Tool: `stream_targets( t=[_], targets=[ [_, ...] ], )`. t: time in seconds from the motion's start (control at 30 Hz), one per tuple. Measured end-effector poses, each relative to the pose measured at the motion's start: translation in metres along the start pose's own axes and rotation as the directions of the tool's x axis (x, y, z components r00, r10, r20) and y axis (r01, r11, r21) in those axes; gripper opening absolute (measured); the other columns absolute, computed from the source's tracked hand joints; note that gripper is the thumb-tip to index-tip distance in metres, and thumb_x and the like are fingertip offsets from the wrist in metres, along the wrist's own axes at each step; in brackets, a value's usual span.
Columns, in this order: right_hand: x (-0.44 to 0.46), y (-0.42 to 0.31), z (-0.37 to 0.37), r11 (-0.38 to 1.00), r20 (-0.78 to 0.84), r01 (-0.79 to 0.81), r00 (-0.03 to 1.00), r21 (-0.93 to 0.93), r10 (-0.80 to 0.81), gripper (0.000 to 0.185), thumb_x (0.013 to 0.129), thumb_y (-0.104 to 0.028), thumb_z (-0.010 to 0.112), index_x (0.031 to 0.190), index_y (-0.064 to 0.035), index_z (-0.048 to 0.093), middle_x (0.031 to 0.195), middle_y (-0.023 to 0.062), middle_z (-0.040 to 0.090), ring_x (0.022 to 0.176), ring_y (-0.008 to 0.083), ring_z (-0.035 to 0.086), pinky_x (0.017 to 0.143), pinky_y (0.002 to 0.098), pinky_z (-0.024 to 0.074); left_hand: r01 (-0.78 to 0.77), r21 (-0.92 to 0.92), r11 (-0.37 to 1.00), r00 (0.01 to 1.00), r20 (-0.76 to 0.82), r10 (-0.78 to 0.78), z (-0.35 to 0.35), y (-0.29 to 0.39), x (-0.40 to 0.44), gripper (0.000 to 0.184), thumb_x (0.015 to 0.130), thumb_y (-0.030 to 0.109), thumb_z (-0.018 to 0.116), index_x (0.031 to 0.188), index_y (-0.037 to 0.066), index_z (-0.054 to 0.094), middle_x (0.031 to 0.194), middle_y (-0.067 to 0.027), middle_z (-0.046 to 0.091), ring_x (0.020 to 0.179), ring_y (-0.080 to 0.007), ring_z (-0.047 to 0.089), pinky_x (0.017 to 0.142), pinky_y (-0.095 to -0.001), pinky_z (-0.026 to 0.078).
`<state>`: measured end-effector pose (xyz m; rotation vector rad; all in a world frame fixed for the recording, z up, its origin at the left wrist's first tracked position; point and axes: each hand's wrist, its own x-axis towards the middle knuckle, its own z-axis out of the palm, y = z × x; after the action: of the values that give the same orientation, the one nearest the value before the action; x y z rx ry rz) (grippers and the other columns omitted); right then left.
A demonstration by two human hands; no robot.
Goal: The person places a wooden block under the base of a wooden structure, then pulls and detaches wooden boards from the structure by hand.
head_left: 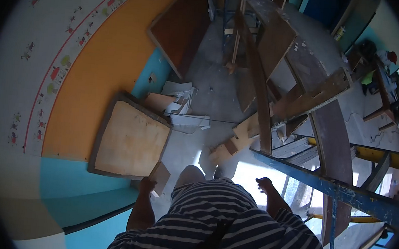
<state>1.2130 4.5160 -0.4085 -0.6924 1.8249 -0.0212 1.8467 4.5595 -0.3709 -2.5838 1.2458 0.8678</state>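
Note:
My left hand (pixel 146 185) is closed on the lower edge of a small flat wooden board (pixel 160 177), held upright near the wall. Just beyond it, a large square panel (pixel 132 140) with a pale face and a dark frame leans against the wall. My right hand (pixel 264 184) hangs in the air in front of my body, its fingers curled in. Nothing shows in that hand, though its palm is turned out of sight. To its right is a scuffed blue metal beam (pixel 309 174), apart from the hand.
Broken white and brown board pieces (pixel 182 105) lie on the floor by the wall. A dark brown panel (pixel 182 28) leans farther along. On the right, long planks (pixel 260 82) and a curved dark board (pixel 332 150) rest on metal framing. A cluttered table (pixel 380 88) stands at the far right.

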Motion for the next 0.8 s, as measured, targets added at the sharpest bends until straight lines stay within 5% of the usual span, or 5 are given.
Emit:
stream_targets(
  t=[0.27, 0.37, 0.53, 0.67, 0.8],
  targets=[
    [0.083, -0.206, -0.028, 0.975, -0.121, 0.089, 0.991, 0.204, -0.065, 0.038, 0.086, -0.04, 0.063, 0.092, -0.0031, 0.062, 0.071, 0.007, 0.06, 0.063, 0.0194, 0.059, 0.056, 0.0395, 0.0497, 0.189, 0.102, 0.977, 0.948, 0.241, -0.209, -0.043, 0.031, 0.147, 0.062, 0.07, 0.046, 0.077, 0.105, -0.004, 0.062, 0.107, -0.0222, 0.065, 0.104, -0.0335, 0.063, 0.089, -0.0412, 0.05],
    [0.086, -0.275, -0.025, 0.966, -0.09, -0.016, 0.995, 0.258, 0.041, 0.04, 0.087, -0.04, 0.064, 0.105, -0.0046, 0.059, 0.085, 0.0084, 0.063, 0.078, 0.0203, 0.062, 0.067, 0.0426, 0.0495, 0.153, 0.137, 0.979, 0.959, 0.219, -0.18, -0.104, 0.083, 0.198, 0.058, 0.07, 0.044, 0.078, 0.101, -0.003, 0.064, 0.107, -0.0219, 0.066, 0.102, -0.0333, 0.064, 0.086, -0.0413, 0.051],
    [0.127, -0.374, -0.034, 0.953, -0.193, 0.252, 0.956, 0.168, -0.219, 0.034, 0.086, -0.03, 0.066, 0.101, 0.0006, 0.063, 0.082, 0.0081, 0.065, 0.07, 0.0171, 0.062, 0.061, 0.032, 0.0497, -0.032, 0.079, 0.996, 0.999, 0.0, 0.032, -0.187, 0.173, 0.31, 0.058, 0.07, 0.042, 0.078, 0.1, -0.005, 0.061, 0.1, -0.0249, 0.066, 0.095, -0.0363, 0.065, 0.081, -0.0427, 0.053],
    [0.091, -0.505, -0.082, 0.834, -0.378, 0.529, 0.813, 0.157, -0.444, 0.034, 0.085, -0.028, 0.066, 0.102, 0.0011, 0.064, 0.086, 0.0081, 0.067, 0.068, 0.0135, 0.06, 0.063, 0.0295, 0.0484, -0.106, 0.073, 0.992, 0.994, -0.026, 0.108, -0.245, 0.274, 0.374, 0.06, 0.07, 0.04, 0.077, 0.105, -0.005, 0.059, 0.099, -0.0253, 0.066, 0.094, -0.0367, 0.065, 0.082, -0.043, 0.052],
    [0.094, -0.617, -0.143, 0.701, -0.489, 0.702, 0.658, 0.123, -0.573, 0.038, 0.086, -0.028, 0.065, 0.109, 0.0026, 0.06, 0.1, 0.0144, 0.066, 0.092, 0.0211, 0.063, 0.082, 0.0316, 0.0484, -0.22, 0.014, 0.975, 0.971, -0.094, 0.22, -0.279, 0.37, 0.419, 0.061, 0.071, 0.039, 0.077, 0.11, -0.004, 0.058, 0.1, -0.0245, 0.066, 0.094, -0.0376, 0.065, 0.083, -0.043, 0.052]
  ],
)
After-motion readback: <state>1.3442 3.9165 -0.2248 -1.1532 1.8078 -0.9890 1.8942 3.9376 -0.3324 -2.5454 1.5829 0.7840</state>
